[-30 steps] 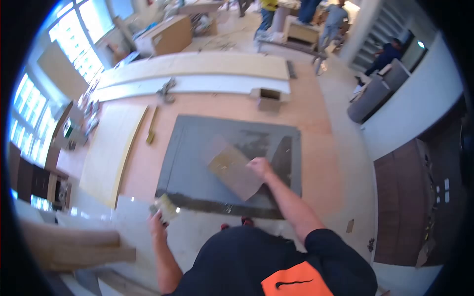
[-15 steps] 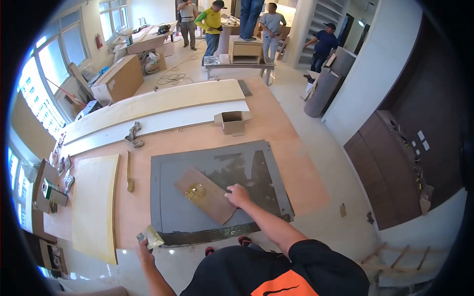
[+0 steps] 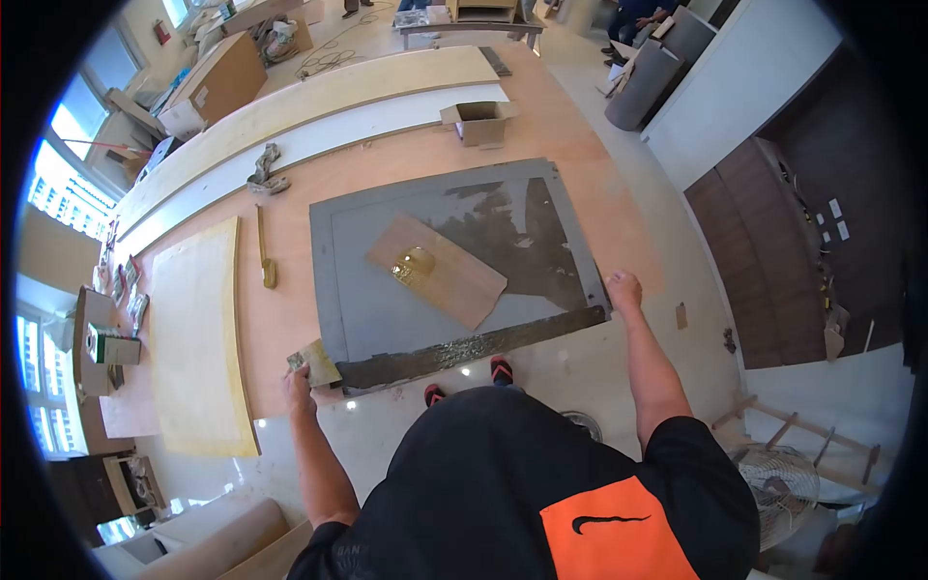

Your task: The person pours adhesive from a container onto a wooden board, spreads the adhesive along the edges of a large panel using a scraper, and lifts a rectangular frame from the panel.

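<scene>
One flat scraper [image 3: 321,363] is gripped in the left hand [image 3: 299,385], just beside the near left corner of the grey sheet [image 3: 350,314]; whether it touches the sheet I cannot tell. The right hand [image 3: 624,289] is curled at the near right corner, but whether its fingers pinch the sheet's edge or only rest by it does not show.

A wet-looking dark strip [image 3: 459,350] runs along the sheet's near edge. If it is glue, a careless brush of the scraper, wrist or shirt [image 3: 464,483] could smear it, and drips over that edge could make the floor [image 3: 406,430] slick around the sandals [image 3: 501,368].

Farther in, a brown board [image 3: 459,282] lies askew on the sheet, carrying a yellow puddle [image 3: 414,267]. Should the near right corner be raised, the board could slide and the puddle spill toward the far left corner. Left standing, the puddle might also begin to set before being spread.

Beyond the sheet's left edge, a long yellow tool [image 3: 269,275] and a pale panel [image 3: 198,338] lie close enough for stray drops. Past the far edge, the open box [image 3: 482,126] and crumpled rag [image 3: 264,172] seem safer.
</scene>
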{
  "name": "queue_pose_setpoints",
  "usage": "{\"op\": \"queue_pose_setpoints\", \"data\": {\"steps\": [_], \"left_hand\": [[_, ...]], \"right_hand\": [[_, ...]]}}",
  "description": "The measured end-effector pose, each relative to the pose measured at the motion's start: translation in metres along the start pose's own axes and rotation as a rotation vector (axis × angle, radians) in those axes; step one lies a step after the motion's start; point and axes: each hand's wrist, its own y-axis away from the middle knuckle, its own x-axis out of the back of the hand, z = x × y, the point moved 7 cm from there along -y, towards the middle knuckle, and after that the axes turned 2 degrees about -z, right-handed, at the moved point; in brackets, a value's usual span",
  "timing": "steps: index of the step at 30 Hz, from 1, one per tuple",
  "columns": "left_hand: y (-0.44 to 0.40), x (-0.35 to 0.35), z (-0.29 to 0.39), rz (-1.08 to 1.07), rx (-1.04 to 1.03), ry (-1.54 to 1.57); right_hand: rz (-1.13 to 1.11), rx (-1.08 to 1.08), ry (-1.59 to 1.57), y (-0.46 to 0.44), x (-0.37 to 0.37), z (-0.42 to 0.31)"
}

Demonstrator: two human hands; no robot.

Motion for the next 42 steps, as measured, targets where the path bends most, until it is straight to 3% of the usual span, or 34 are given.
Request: {"op": "queue_pose_setpoints", "data": {"steps": [2,5,8,12,17,21,23,26,29,32,38,42], "left_hand": [[0.004,0.000,0.005,0.010,0.016,-0.017],[0.023,-0.019,0.019,-0.008,0.039,0.013],[0.021,-0.023,0.004,-0.021,0.009,0.023],[0.012,-0.028,-0.001,0.009,-0.009,-0.042],[0.020,-0.034,0.029,0.051,-0.103,-0.024],[0.003,-0.052,0.040,-0.023,-0.141,0.053],[-0.010,-0.060,0.032,-0.044,-0.048,0.105],[-0.011,-0.071,0.035,-0.054,-0.004,0.113],[-0.013,-0.074,0.040,-0.086,0.034,0.071],[-0.014,-0.073,0.044,-0.089,0.036,0.098],[-0.020,-0.079,0.053,-0.047,0.000,0.185],[-0.020,-0.089,0.066,-0.117,-0.033,0.231]], "right_hand": [[0.014,-0.025,0.032,-0.010,-0.004,0.017],[-0.160,-0.122,0.068,-0.017,-0.014,0.025],[-0.311,-0.040,0.096,-0.023,-0.035,0.023],[-0.202,0.057,0.165,-0.014,-0.030,-0.003],[-0.261,0.143,0.081,-0.022,-0.043,-0.018],[-0.256,0.090,0.038,-0.023,-0.036,-0.025],[-0.252,0.048,-0.060,-0.028,-0.041,-0.016],[-0.372,-0.068,-0.367,-0.037,-0.055,0.003],[-0.358,0.025,-0.445,-0.042,-0.057,0.007],[-0.334,-0.039,-0.513,-0.061,-0.077,0.034],[-0.401,-0.063,-0.463,-0.043,-0.054,0.021],[-0.278,-0.009,-0.460,-0.033,-0.040,0.017]]}}
